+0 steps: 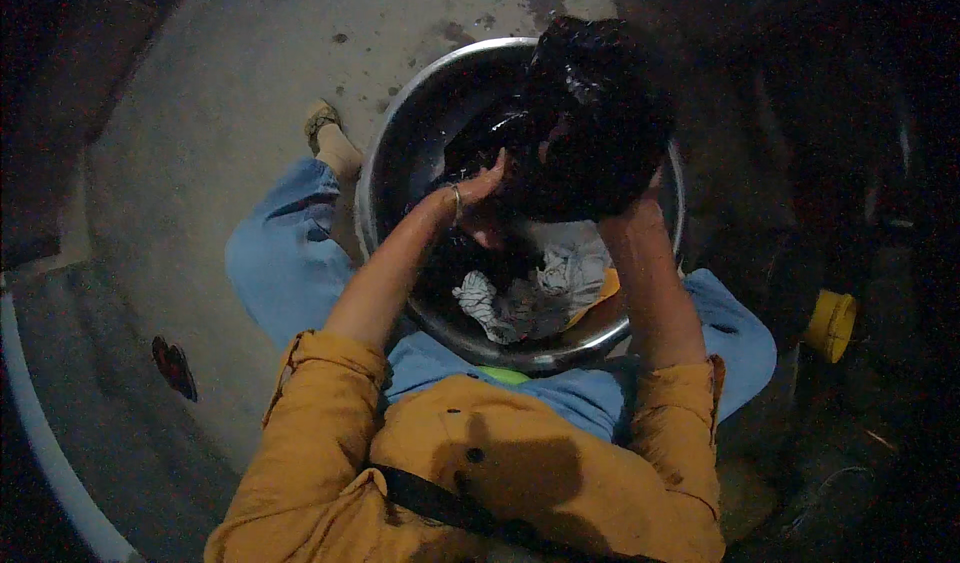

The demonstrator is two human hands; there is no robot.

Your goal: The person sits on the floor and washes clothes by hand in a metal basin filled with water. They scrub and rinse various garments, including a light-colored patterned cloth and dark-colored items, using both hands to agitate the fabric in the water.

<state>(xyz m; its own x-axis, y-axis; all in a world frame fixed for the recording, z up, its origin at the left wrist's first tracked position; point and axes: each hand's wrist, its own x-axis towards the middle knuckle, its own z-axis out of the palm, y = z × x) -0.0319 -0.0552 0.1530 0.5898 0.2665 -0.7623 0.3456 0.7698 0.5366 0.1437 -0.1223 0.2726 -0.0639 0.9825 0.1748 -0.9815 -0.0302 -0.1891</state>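
Note:
A bulky, wet black cloth (600,123) is bunched up above a round metal basin (385,128) between my knees, its far end reaching over the rim. My left hand (485,198) holds its near left side, with part of the fingers lost in the dark folds. On the right, my right hand (637,208) grips the cloth's lower edge, its fingers mostly hidden behind the fabric. Lower in the basin lie a white cloth with dark stripes (480,301) and a yellow-orange piece (597,295), beside greyish wet fabric.
Wet spots mark the concrete floor (270,53) beyond the basin. A yellow cup-like container (832,325) is at the right, and a small dark reddish object (175,367) lies at the left. The right side is too dark to make out.

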